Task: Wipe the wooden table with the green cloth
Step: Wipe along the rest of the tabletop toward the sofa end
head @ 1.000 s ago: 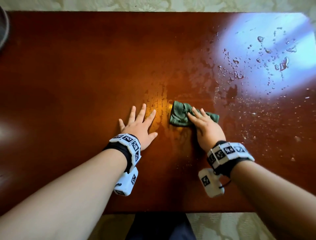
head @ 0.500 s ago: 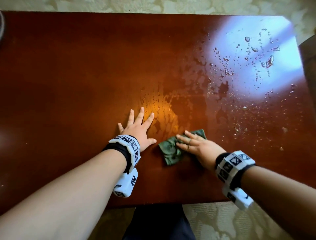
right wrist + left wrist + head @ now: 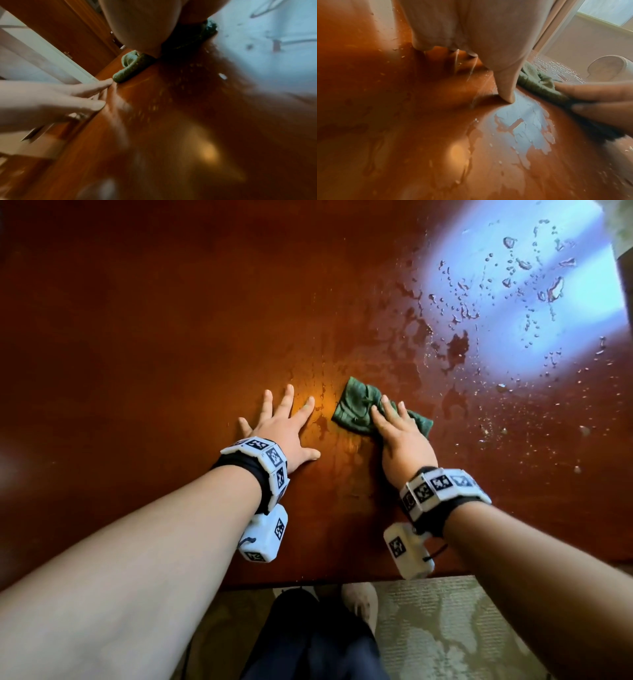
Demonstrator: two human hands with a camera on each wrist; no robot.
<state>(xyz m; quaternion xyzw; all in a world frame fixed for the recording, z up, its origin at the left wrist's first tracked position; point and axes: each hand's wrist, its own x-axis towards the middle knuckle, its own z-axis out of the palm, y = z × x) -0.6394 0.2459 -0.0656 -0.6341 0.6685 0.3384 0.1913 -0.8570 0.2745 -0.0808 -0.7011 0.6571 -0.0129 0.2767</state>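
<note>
A crumpled green cloth (image 3: 359,409) lies on the glossy reddish wooden table (image 3: 154,320), a little right of centre. My right hand (image 3: 397,426) presses flat on the cloth's right half with straight fingers, covering that part. My left hand (image 3: 284,422) rests palm down on the bare wood just left of the cloth, fingers spread. In the left wrist view the cloth (image 3: 537,82) shows beside my thumb, under the right hand's fingers (image 3: 590,93). The right wrist view shows the cloth (image 3: 132,67) bunched under my palm, with the left hand (image 3: 68,97) close by.
Water droplets and wet smears (image 3: 513,302) cover the table's far right, under a bright window reflection. The table's near edge (image 3: 342,582) runs just behind my wrists, with patterned carpet (image 3: 445,628) and my dark trouser leg (image 3: 315,638) below it.
My right hand pulled the cloth toward the near edge, then pushed it away again to the middle. The left hand has stayed planted in the same place.
</note>
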